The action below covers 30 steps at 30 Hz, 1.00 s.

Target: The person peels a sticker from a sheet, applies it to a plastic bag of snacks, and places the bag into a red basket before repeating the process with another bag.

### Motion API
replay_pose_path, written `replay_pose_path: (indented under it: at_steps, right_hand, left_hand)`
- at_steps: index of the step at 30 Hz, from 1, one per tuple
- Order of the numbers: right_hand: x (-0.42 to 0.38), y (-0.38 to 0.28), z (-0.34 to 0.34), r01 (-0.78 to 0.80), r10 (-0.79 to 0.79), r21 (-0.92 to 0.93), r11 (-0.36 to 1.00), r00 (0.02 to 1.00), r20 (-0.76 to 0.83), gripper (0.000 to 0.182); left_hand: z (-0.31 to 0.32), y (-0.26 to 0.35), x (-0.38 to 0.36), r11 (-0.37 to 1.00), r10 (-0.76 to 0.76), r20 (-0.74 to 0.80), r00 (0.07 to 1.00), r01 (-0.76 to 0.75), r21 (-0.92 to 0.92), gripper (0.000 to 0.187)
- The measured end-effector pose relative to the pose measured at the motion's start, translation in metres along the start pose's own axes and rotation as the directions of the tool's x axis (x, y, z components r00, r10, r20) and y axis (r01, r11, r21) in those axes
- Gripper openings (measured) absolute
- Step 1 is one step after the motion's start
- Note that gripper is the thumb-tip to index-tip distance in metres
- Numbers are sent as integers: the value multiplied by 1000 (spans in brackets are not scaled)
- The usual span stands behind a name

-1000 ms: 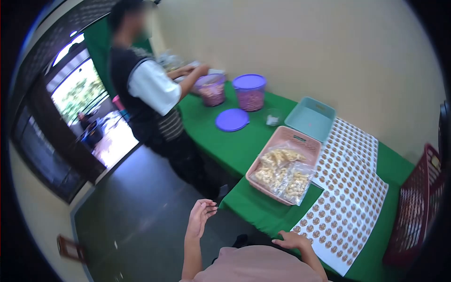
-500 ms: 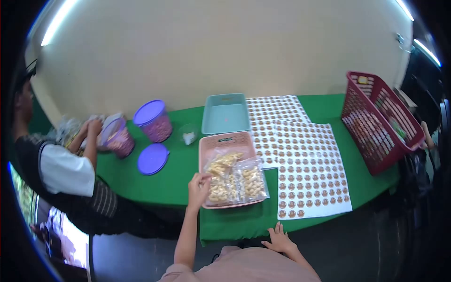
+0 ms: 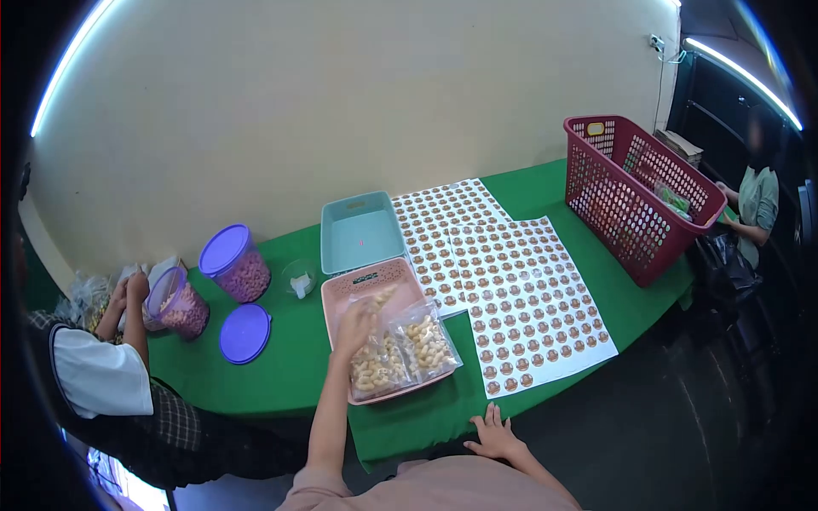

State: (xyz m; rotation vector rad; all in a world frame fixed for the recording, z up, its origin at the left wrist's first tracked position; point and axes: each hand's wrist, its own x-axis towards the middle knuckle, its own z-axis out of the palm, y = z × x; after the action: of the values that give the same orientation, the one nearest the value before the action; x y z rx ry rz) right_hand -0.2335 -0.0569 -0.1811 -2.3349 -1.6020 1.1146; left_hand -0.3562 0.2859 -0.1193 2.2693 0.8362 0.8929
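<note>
My left fingers are curving over a snack bag in the pink tray, grip unclear, my right hand is lying spread and empty on the surface, and rough tugging could be splitting thin plastic.

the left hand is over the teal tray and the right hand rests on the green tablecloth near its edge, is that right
Not quite: the left hand is at the filled bags in the pink tray, as the head view shows. The right hand does rest on the green tablecloth near its edge.
</note>
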Motion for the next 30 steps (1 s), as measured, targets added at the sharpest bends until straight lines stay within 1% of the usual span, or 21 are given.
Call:
replay_pose_path:
  at_steps: [2, 3, 4, 6, 8, 9, 10, 11, 12, 14, 16, 17, 18, 19, 20, 22, 24, 25, 26, 28, 30]
  right_hand:
    - [0, 0, -4, 6, -6, 11, 1000, 1000, -3, 63]
    - [-1, -1, -8, 8, -8, 9, 1000, 1000, 24, 64]
    - [-1, -2, -11, 11, -11, 8, 1000, 999, 52, 65]
    - [5, 5, -14, 33, -35, 39, 999, 999, 29, 67]
    - [4, 5, -30, 59, -59, 64, 996, 998, 8, 68]
    - [-2, 0, -49, 130, -152, 371, 919, 988, 29, 67]
    - [-6, -2, -58, 174, -244, 642, 747, 969, 22, 65]
    - [0, 3, -54, 222, -305, 778, 588, 951, -41, 58]
    - [0, 2, -59, 221, -307, 777, 589, 951, -38, 58]
    - [-1, -4, -76, 266, -513, 921, 286, 854, -87, 54]
    - [-2, -12, -83, 274, -461, 938, 213, 874, -150, 42]
    - [3, -9, -84, 229, -403, 961, 156, 903, -150, 33]
    - [5, -11, -88, 186, -342, 978, 94, 928, -144, 26]
    - [0, -17, -93, 241, -222, 968, 73, 950, -220, 18]
    - [0, -18, -96, 240, -221, 968, 74, 950, -219, 18]
    - [-1, -16, -103, 274, -166, 957, 98, 952, -256, 19]
    - [-2, -19, -109, 290, -186, 949, 124, 946, -265, 19]
    - [-2, -20, -111, 347, -199, 919, 184, 929, -311, 19]
    - [-3, -19, -111, 399, -218, 883, 245, 911, -351, 19]
    - [1, -3, -113, 398, -209, 878, 266, 913, -351, 22]
    - [4, 16, -125, 326, -235, 940, 96, 926, -297, 25]
  left_hand:
    - [-32, 49, -23, 798, -346, -22, 938, 282, -532, 30]
    - [-43, 70, -41, 630, -363, 0, 932, 245, -737, 30]
    - [-48, 85, -61, 416, -375, 28, 926, 195, -888, 31]
    - [-42, 91, -108, 212, -411, 151, 899, 255, -944, 34]
    - [-29, 96, -150, 183, -396, 308, 865, 403, -897, 33]
    - [-24, 100, -164, 197, -383, 365, 849, 461, -865, 33]
    - [-19, 103, -175, 211, -372, 422, 827, 518, -829, 32]
    - [-14, 104, -182, 210, -375, 422, 826, 519, -828, 32]
    - [-10, 106, -188, 204, -376, 455, 808, 550, -810, 32]
    - [-6, 108, -192, 192, -382, 485, 787, 581, -791, 31]
    - [-5, 111, -188, 47, -370, 527, 765, 582, -812, 32]
    - [-10, 113, -185, 180, -275, 554, 786, 608, -774, 37]
    - [-12, 111, -182, 178, -277, 554, 785, 608, -774, 37]
    - [-13, 107, -178, 157, -51, 604, 796, 603, -782, 42]
    - [-12, 107, -174, 134, 179, 618, 766, 603, -787, 48]
    - [-4, 117, -163, 97, 280, 632, 723, 633, -768, 60]
    - [16, 125, -159, 324, -71, 688, 722, 669, -669, 65]
    - [26, 147, -148, 371, -256, 600, 758, 650, -663, 55]
    - [31, 162, -140, 359, -264, 601, 754, 655, -665, 55]
    - [44, 184, -132, 512, -355, 541, 762, 643, -569, 44]
    - [64, 190, -137, 391, -461, 489, 740, 664, -637, 35]
